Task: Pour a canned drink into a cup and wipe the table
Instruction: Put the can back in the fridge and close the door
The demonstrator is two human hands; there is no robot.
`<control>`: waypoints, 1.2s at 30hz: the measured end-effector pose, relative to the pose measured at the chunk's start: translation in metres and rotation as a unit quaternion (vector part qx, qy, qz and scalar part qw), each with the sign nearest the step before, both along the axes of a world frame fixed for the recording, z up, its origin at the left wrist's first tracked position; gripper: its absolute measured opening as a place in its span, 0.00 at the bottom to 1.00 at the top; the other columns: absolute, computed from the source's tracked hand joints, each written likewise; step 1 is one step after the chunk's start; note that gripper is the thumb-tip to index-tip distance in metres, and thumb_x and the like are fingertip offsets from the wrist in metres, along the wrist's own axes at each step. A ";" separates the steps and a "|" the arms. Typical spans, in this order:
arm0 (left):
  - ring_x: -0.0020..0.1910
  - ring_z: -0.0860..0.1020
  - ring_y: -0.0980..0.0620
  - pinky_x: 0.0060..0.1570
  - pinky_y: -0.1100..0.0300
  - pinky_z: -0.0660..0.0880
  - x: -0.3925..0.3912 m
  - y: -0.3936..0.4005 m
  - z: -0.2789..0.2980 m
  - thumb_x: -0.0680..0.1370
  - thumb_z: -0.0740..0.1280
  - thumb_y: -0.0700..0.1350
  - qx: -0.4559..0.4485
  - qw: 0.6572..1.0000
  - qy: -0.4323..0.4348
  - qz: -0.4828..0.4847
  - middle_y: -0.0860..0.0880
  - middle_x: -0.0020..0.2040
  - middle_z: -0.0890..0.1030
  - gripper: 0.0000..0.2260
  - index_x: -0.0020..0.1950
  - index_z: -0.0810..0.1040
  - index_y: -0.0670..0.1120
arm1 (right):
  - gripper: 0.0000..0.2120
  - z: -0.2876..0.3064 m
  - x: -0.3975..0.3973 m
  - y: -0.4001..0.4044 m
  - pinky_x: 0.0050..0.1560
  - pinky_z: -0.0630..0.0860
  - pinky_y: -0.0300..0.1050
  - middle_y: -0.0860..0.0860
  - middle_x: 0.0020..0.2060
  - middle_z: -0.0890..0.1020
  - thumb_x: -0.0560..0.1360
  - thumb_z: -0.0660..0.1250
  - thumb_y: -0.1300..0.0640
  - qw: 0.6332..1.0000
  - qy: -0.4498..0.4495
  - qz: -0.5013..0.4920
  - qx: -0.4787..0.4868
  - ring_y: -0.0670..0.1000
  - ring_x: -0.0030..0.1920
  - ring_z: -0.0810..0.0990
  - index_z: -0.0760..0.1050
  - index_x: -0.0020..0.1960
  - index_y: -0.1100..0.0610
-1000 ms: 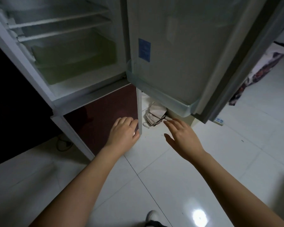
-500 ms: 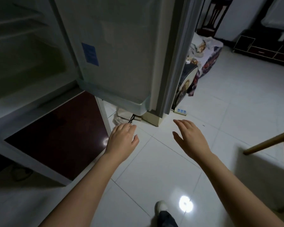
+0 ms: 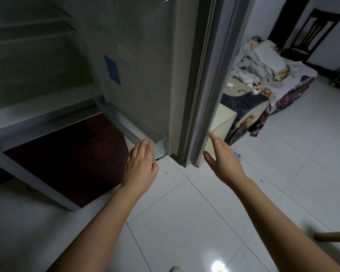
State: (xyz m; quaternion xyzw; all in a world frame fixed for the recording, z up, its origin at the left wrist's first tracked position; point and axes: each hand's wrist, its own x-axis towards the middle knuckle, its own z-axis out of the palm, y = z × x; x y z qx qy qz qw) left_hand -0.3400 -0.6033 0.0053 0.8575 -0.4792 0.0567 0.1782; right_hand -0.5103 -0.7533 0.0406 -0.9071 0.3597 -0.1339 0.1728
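Head view shows the left hand (image 3: 140,163) and right hand (image 3: 223,161) empty, fingers straight, at the open fridge door (image 3: 145,75). No can is visible, so searching these bare shelves (image 3: 28,36) may waste time.

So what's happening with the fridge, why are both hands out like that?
A person stands on the white tiled floor at a fridge whose upper door hangs open. The left hand reaches toward the door's bottom corner, and the right hand is beside its outer edge. Both hands have straight fingers and hold nothing. No can or cup is in sight, and the fridge shelves that show look bare.
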 end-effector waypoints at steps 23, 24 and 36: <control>0.75 0.53 0.53 0.68 0.66 0.44 0.008 0.031 -0.004 0.77 0.58 0.40 -0.006 0.999 0.037 0.012 0.50 0.75 0.60 0.26 0.75 0.56 0.45 | 0.20 0.013 0.029 0.013 0.58 0.70 0.40 0.50 0.60 0.76 0.77 0.61 0.59 0.963 -0.254 0.020 0.092 0.44 0.57 0.73 0.64 0.69 0.56; 0.75 0.53 0.53 0.68 0.66 0.44 0.010 0.036 -0.004 0.77 0.58 0.40 -0.004 0.999 0.040 0.015 0.50 0.75 0.59 0.26 0.75 0.55 0.45 | 0.21 0.016 0.031 0.019 0.57 0.70 0.39 0.48 0.59 0.75 0.77 0.61 0.59 0.960 -0.264 0.025 0.095 0.42 0.56 0.73 0.63 0.69 0.56; 0.75 0.51 0.53 0.71 0.60 0.49 0.040 0.100 0.003 0.78 0.57 0.43 0.024 0.996 0.068 0.052 0.50 0.76 0.56 0.26 0.75 0.53 0.46 | 0.28 0.057 0.064 0.094 0.65 0.69 0.42 0.52 0.68 0.69 0.78 0.60 0.62 0.927 -0.352 0.092 0.093 0.42 0.66 0.68 0.53 0.75 0.54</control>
